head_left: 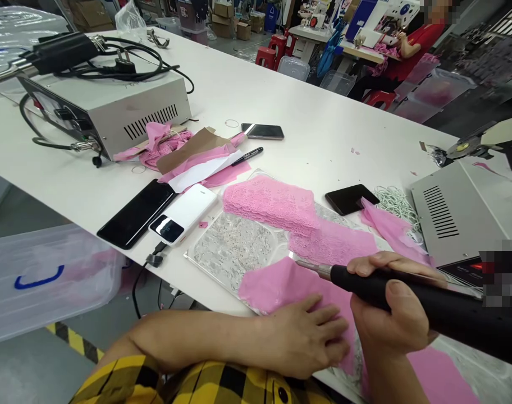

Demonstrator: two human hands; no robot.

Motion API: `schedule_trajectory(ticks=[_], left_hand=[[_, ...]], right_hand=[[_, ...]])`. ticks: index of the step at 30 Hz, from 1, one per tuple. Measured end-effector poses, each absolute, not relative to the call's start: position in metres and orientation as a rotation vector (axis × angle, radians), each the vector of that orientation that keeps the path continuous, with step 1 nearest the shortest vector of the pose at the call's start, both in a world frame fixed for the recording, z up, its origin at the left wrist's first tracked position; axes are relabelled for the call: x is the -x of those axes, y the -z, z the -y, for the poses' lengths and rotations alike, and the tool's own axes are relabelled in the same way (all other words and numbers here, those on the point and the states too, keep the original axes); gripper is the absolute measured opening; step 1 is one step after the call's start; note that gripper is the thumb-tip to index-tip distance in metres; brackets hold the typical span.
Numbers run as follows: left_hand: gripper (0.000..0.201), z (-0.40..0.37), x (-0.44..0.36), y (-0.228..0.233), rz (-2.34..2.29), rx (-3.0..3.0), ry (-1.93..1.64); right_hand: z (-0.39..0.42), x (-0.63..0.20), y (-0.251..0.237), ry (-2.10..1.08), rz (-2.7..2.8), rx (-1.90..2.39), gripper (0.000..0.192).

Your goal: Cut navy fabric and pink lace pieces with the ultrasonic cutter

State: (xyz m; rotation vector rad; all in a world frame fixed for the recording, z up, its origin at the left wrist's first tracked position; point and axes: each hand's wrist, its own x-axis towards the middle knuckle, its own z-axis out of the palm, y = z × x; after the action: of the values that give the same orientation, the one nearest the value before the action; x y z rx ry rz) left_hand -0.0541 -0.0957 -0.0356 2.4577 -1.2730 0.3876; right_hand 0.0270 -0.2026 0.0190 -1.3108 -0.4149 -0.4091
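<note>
Hands, two: the left hand [306, 339] lies palm down, its fingers slightly apart on the cloth; the right hand [401, 317] has its fingers clamped round the tool. Handheld tool, black, cylindrical, with a tapered metal tip [456, 308], one in hand; a second black handheld tool with a metal end [64, 53], one, atop a box. Smooth pink fabric sheet [277, 286], one, directly under the left fingers and reaching beyond them; the held tool's tip is at its upper edge, contact uncertain. Pink lace pieces, layered [268, 202], one stack, exact count unclear, beyond both hands. Grey marbled flat board [234, 247], one, beneath the stack. Vented grey metal boxes, two: left [142, 106] and right [458, 202]. Flat black glossy devices, three: large [137, 214], far [264, 132], near the right box [351, 199]. White rounded device with dark display [192, 207], one. Black pen [247, 156], one. Pale green cord tangle [397, 207], one. All rest on a white bench [222, 84], except what is held or stacked.
</note>
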Motion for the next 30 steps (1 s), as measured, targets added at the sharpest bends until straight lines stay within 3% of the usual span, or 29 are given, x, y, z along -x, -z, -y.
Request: schedule_trajectory(ticks=[30], left_hand=[[0.024, 0.104, 0.055, 0.043, 1.205, -2.382, -0.437]], right_hand=[[0.185, -0.021, -0.018, 0.297, 0.337, 1.327, 0.013]])
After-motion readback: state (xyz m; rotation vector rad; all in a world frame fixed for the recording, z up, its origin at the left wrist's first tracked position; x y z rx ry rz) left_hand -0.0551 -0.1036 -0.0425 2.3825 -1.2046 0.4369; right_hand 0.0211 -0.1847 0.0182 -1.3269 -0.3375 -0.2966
